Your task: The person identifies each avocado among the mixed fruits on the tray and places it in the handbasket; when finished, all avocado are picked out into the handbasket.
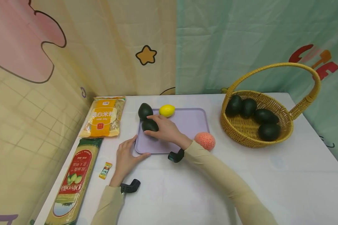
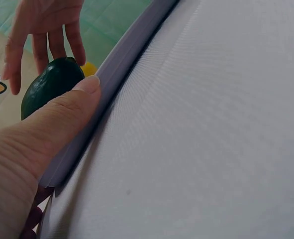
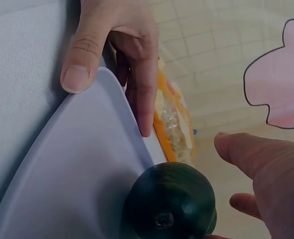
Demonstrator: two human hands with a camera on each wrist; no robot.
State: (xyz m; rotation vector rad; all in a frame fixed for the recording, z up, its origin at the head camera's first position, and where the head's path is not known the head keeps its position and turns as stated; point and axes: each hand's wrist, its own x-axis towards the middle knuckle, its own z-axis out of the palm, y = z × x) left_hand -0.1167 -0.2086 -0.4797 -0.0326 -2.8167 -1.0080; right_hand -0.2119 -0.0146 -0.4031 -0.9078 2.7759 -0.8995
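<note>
White bench bears a lilac tray. At its left end, my right hand arches, fingers wide, over an avocado, likely firm and slick, best gripped round its middle; my left hand, fingers spread, frames the tray's near-left corner.

Left hand: thumb spread wide; right hand farther forward, fingers extended, forearm slanting leftward.

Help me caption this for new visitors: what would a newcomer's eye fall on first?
Probably the tall-handled wicker basket at the right, holding four dark avocados. Then the bright yellow lemon at the far edge of the lilac tray, and the right hand at another avocado on the tray's left.
</note>
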